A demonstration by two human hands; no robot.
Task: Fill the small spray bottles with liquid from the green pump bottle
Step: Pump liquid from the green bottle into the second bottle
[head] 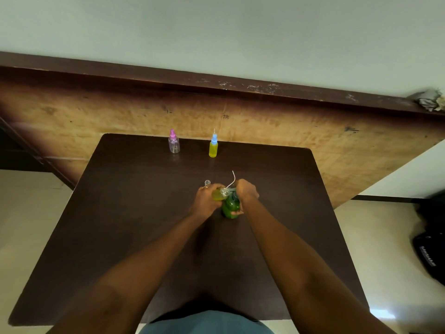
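Note:
The green pump bottle [230, 207] stands near the middle of the dark table [134, 213]. My right hand [246, 190] is curled over its pump head, thumb low against the bottle. My left hand [206, 197] grips a small open spray bottle [219, 194], tilted, yellow-green liquid inside, its mouth at the pump spout. A thin white tube [232, 179] curves up between my hands. A small clear cap [207, 182] stands just beyond my left hand. At the far edge stand a clear bottle with a pink sprayer [173, 144] and a yellow-filled bottle with a blue sprayer [213, 148].
A scuffed wooden panel [265, 126] with a dark top rail rises behind the table. A crumpled grey cloth [429, 101] lies on the rail at the right. A black bag [431, 247] lies on the pale floor to the right.

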